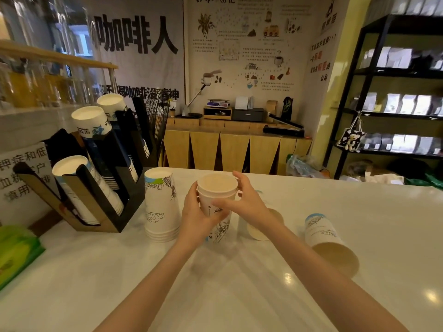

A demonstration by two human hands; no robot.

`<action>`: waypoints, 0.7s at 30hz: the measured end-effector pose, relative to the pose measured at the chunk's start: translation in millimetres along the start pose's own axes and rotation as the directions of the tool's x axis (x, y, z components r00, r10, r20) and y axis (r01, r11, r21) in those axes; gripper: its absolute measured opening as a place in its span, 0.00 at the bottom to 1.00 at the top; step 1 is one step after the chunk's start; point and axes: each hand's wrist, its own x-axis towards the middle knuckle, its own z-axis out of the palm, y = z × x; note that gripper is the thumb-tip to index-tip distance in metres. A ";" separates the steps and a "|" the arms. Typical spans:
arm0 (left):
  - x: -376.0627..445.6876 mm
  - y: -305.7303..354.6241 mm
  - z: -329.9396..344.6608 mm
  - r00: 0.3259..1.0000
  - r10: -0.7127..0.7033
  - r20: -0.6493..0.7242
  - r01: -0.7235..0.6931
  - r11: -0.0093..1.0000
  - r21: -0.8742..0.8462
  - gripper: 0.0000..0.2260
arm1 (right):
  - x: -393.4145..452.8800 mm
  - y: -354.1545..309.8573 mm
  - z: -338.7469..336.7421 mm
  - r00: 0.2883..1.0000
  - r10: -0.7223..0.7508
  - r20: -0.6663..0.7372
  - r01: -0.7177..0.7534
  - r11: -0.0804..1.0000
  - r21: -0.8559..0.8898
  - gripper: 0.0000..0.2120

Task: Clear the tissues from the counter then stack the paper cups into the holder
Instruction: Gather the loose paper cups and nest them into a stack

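I see no loose tissues on the counter (239, 295), so that part looks done. My left hand (196, 219) and right hand (242, 200) both have their fingers curled around a small nested stack of cups (217, 202), upside down just above the counter. Still left, I judge: a separate stack (161, 204), two cups on their sides (328, 243), and loading the holder (105, 188) at left.

green packet (16, 255) cropped, shelf bags (405, 104) blurred
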 end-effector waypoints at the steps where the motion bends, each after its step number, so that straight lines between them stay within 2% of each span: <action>1: -0.3 -0.2 -0.1 1.000 0.009 0.002 -0.009 1.000 0.003 0.41 | -1.6 1.2 0.3 1.000 -0.002 0.008 0.002 1.000 -0.009 0.48; 5: -6.1 2.3 -0.1 1.000 0.012 -0.016 -0.011 0.996 0.094 0.47 | -7.5 0.5 -5.2 1.000 -0.016 0.015 0.017 0.997 -0.074 0.48; 6: -9.2 5.8 -0.4 0.998 0.044 -0.045 -0.037 0.987 0.154 0.48 | -8.9 -1.4 -9.6 1.000 -0.020 0.006 0.021 0.996 -0.091 0.48; 8: -16.9 16.6 -1.1 0.971 0.216 -0.101 -0.172 0.929 0.329 0.47 | -13.3 -7.7 -21.9 0.999 -0.040 -0.021 0.038 0.993 -0.115 0.49; 11: -27.1 36.6 3.2 0.826 0.549 -0.123 -0.429 0.756 0.494 0.38 | -25.2 -16.0 -44.2 0.992 -0.091 -0.090 0.074 0.981 -0.180 0.45; 14: -32.7 55.0 22.9 0.695 0.718 -0.030 -0.625 0.625 0.468 0.28 | -42.8 -16.1 -67.2 0.972 -0.132 -0.192 0.085 0.968 -0.237 0.39; 16: -34.8 62.2 41.2 0.694 0.716 0.071 -0.671 0.609 0.423 0.25 | -57.4 -12.5 -82.1 0.950 -0.156 -0.271 0.072 0.953 -0.295 0.36; 19: -34.9 58.7 67.6 0.770 0.589 0.246 -0.632 0.649 0.423 0.24 | -84.2 -2.6 -100.9 0.916 -0.179 -0.358 0.008 0.903 -0.429 0.34; 21: -32.2 47.2 82.2 0.812 0.482 0.328 -0.584 0.678 0.447 0.27 | -104.3 6.3 -108.0 0.913 -0.186 -0.362 -0.031 0.855 -0.517 0.33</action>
